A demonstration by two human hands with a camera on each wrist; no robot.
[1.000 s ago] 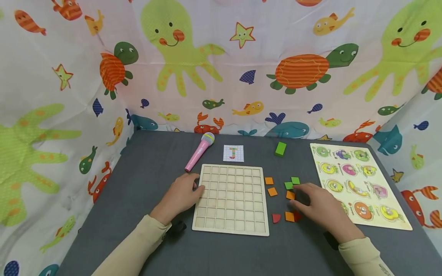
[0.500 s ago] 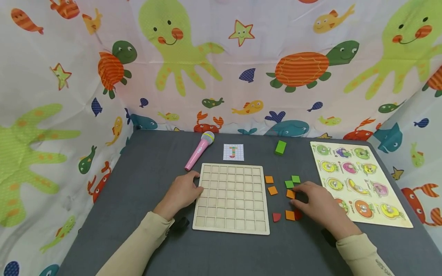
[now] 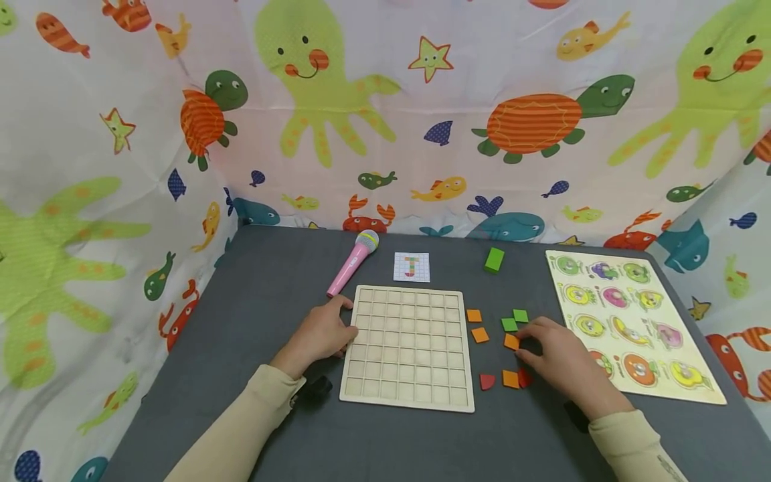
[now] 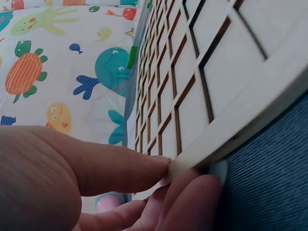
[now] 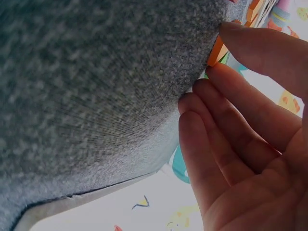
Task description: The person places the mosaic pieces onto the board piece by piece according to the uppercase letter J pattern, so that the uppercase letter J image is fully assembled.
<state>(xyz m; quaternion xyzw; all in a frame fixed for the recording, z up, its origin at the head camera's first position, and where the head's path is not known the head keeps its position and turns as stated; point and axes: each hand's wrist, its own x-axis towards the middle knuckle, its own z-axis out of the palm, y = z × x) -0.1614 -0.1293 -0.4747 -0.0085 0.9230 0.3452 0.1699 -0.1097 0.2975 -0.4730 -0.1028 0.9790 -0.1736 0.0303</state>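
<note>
My left hand grips the left edge of a pale wooden grid board. In the left wrist view the thumb presses the rim from above, with other fingers curled beneath it. To the board's right, my right hand pinches an orange square tile lying on the table. The right wrist view shows this tile between the thumb and index fingertips. Two green tiles lie just beyond it. Nearer me are another orange tile and a red piece, close below the right thumb.
Two orange tiles and a red rounded piece lie along the board's right side. Behind the board are a pink toy microphone, a pattern card and a green block. A fruit puzzle board lies at the right.
The head view has shifted slightly, so the scene sits a little further right. Both hands keep their places at the grid board and the orange tile.
</note>
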